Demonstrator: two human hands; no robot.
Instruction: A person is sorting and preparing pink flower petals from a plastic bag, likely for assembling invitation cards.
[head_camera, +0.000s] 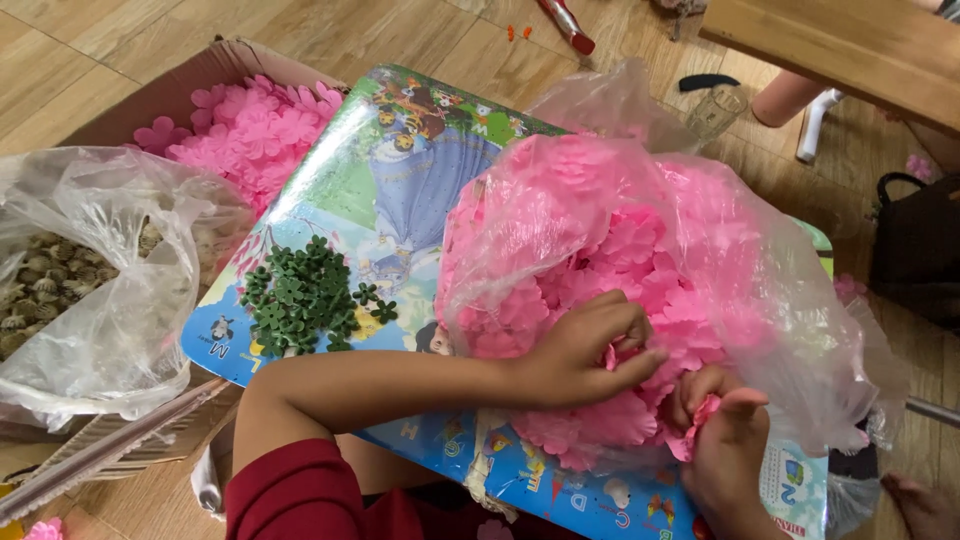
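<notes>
Two hands are busy in a clear plastic bag (760, 260) full of pink fabric flower petals (590, 240), which lies on a small table (400, 170) with a colourful cartoon top. The left hand (585, 350) is curled over the petals at the bag's mouth, and one petal seems to be pinched between its thumb and fingers, though the folds of pink make this hard to confirm. The right hand (725, 440) is closed on a single pink petal (700, 420), held at its edge between the fingertips.

The petals are judged to be very light, thin and soft; they bend easily and are likely to cling together in layers, so one piece is best taken by its rim with two fingertips and peeled off. The bag is slippery and limp and gives no support.

A small heap of green leaf pieces (300, 295) lies on the table to the left. A cardboard box (130, 110) with more pink petals (250, 130) stands beside it, and another plastic bag (110, 300) holds brownish pieces.
</notes>
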